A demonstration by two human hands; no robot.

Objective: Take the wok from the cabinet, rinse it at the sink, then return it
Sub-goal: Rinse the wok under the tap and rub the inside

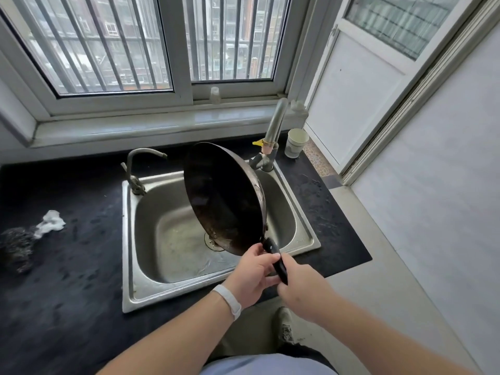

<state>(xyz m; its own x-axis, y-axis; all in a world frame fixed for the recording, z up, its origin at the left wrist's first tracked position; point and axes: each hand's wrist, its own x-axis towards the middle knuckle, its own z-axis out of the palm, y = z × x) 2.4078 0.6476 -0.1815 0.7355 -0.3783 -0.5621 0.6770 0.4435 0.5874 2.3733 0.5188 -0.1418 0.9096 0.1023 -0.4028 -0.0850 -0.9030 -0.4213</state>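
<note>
Wok (224,196) tilted steeply over steel sink (127,239), dark inside facing left. Both grips curled round its black handle (276,259): left grip (253,274) nearer the pan, right grip (303,286) at the end. Paper cup (296,143) on black worktop (67,266), back right.

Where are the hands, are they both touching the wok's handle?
Touching. The head view shows the left hand and the right hand both curled round the black wok handle, one just behind the other.

soft daylight from the barred window (113,44), wide-angle bending at the edges
</note>
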